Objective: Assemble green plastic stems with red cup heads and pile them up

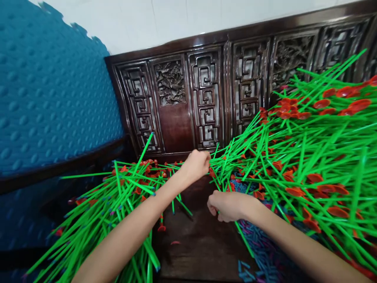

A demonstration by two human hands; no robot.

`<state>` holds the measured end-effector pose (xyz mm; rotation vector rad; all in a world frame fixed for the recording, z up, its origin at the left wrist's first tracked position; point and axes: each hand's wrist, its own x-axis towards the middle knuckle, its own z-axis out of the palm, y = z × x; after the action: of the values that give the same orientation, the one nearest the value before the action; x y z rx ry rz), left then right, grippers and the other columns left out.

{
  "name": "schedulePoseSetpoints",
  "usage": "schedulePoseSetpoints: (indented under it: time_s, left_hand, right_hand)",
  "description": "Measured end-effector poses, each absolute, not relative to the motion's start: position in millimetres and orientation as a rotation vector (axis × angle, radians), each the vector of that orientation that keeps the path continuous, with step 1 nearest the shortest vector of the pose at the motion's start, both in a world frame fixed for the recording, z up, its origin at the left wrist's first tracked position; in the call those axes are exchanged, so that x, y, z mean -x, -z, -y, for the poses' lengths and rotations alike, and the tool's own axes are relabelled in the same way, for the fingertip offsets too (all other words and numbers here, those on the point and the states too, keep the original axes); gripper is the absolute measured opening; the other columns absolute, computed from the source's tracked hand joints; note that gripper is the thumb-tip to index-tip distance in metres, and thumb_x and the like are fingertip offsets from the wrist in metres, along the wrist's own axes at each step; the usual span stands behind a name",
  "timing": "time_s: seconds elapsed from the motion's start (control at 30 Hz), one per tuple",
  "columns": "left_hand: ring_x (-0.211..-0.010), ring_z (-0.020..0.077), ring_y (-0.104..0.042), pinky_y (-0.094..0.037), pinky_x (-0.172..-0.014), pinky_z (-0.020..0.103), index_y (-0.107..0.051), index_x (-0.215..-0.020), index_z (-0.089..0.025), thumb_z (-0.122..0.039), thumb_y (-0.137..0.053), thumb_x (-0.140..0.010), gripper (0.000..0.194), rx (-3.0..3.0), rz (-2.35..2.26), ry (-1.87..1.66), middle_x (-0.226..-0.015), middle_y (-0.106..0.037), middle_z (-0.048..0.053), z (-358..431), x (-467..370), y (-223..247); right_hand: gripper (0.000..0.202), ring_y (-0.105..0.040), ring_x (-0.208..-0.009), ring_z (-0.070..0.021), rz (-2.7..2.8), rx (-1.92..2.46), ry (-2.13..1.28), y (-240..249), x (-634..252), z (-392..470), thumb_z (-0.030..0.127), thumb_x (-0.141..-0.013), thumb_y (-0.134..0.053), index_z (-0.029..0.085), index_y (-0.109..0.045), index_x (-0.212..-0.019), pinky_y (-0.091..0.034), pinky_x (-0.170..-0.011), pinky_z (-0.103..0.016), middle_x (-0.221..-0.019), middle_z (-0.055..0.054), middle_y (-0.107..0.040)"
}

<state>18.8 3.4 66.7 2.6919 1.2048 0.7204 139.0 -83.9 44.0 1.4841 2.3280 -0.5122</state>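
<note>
My left hand (198,166) is closed at the left edge of the right-hand pile of green sticks (309,149), many with red cup-shaped ends (295,191). Whatever it pinches is hidden by the fingers. Lower and slightly to the right, my right hand (226,205) has its fingers curled together over the dark wooden seat (200,243); its contents cannot be made out. A green stick (246,241) slants down just below that hand. Another pile of green sticks (97,220), with red pieces and small blue tips, lies under and beside my left forearm.
Small blue and purple pieces (262,239) lie beneath the right-hand pile. Behind stands a carved dark wooden backrest (176,125). A blue bumpy mat (53,90) rises at the left. One small red piece (175,242) lies on the seat.
</note>
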Motion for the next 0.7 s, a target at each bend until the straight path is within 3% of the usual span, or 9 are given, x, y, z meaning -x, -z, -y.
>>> schedulePoseSetpoints:
  time_s: [0.1, 0.27, 0.47, 0.6, 0.7]
  left_hand:
    - [-0.078, 0.0156, -0.072, -0.058, -0.076, 0.026, -0.073, -0.094, -0.013, -0.010, -0.056, -0.088, 0.018, -2.567, -1.199, -1.067, -0.086, -0.076, 0.006, 1, -2, -99]
    - [-0.073, 0.0126, -0.072, -0.060, -0.072, 0.023, -0.067, -0.105, -0.012, -0.017, -0.061, -0.088, 0.018, -2.191, -0.926, -1.751, -0.087, -0.074, 0.005, 17, 21, -135]
    - [-0.090, 0.0131, -0.071, -0.062, -0.074, 0.024, -0.053, -0.113, -0.027, -0.025, -0.052, -0.098, 0.015, -1.878, -0.520, -2.234, -0.109, -0.066, 0.001, 50, 40, -158]
    - [-0.066, 0.0064, -0.063, -0.057, -0.058, 0.022, -0.050, -0.105, -0.032, -0.023, -0.051, -0.100, 0.010, -1.766, -0.245, -2.385, -0.097, -0.059, -0.006, 69, 44, -164]
    - [-0.047, 0.0019, -0.046, -0.035, -0.037, 0.018, -0.052, -0.107, -0.033, -0.018, -0.050, -0.101, 0.016, -1.833, -0.097, -2.480, -0.087, -0.055, -0.008, 79, 45, -164]
  right_hand:
    - [0.036, -0.070, -0.085, -0.0197, -2.291, -1.526, 0.433, -42, -141, 77, 0.003, -0.078, -0.065, 0.014, -0.072, -0.111, -0.039, -0.056, -0.022, -0.112, -0.011, -0.068]
    - [0.039, -0.069, -0.100, -0.0251, -2.234, -1.660, 0.258, -52, -151, 74, 0.000, -0.077, -0.065, 0.012, -0.068, -0.114, -0.043, -0.069, -0.025, -0.112, -0.014, -0.069]
    - [0.035, -0.072, -0.094, -0.0300, -2.106, -1.780, 0.140, -58, -157, 73, -0.002, -0.077, -0.061, 0.013, -0.069, -0.107, -0.045, -0.066, -0.029, -0.103, -0.017, -0.070]
    - [0.034, -0.072, -0.095, -0.0318, -2.178, -1.716, 0.160, -51, -154, 73, 0.000, -0.075, -0.067, 0.011, -0.071, -0.107, -0.045, -0.065, -0.029, -0.103, -0.017, -0.072]
    - [0.034, -0.071, -0.101, -0.0296, -2.301, -1.637, 0.161, -42, -145, 75, 0.000, -0.079, -0.062, 0.011, -0.071, -0.110, -0.046, -0.070, -0.028, -0.109, -0.017, -0.072]
